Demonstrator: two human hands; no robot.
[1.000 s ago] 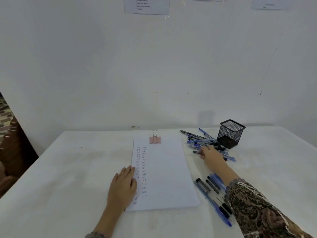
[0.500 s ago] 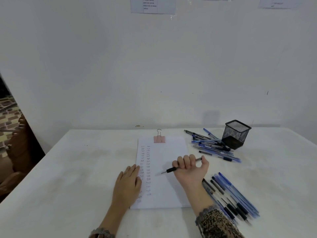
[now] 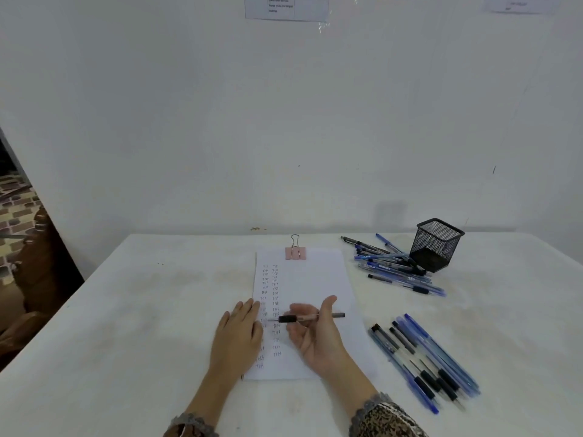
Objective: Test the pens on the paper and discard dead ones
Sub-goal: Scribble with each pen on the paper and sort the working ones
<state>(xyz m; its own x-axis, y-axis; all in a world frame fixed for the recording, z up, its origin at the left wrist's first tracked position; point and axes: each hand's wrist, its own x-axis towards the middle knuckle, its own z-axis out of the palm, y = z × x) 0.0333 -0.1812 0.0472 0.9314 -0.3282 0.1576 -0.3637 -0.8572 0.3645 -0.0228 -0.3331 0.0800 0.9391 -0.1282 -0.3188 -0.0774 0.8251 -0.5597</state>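
Pressing paper [image 3: 315, 279] left edge: left hand [image 3: 239, 335], flat, fingers straight. Palm up, right hand [image 3: 317, 339] holds pen [image 3: 310, 317] sideways over paper, fingers half curled, thumb raised, black grip pointing left. Right of paper lies pen row [image 3: 422, 361], thin see-through plastic. White table [image 3: 142, 326] spreads wide left, slanted edge well apart from hands. Farther: pink clip [image 3: 295, 253] on paper top, messy pen pile [image 3: 394, 268], black mesh cup [image 3: 437, 244] touching pile.
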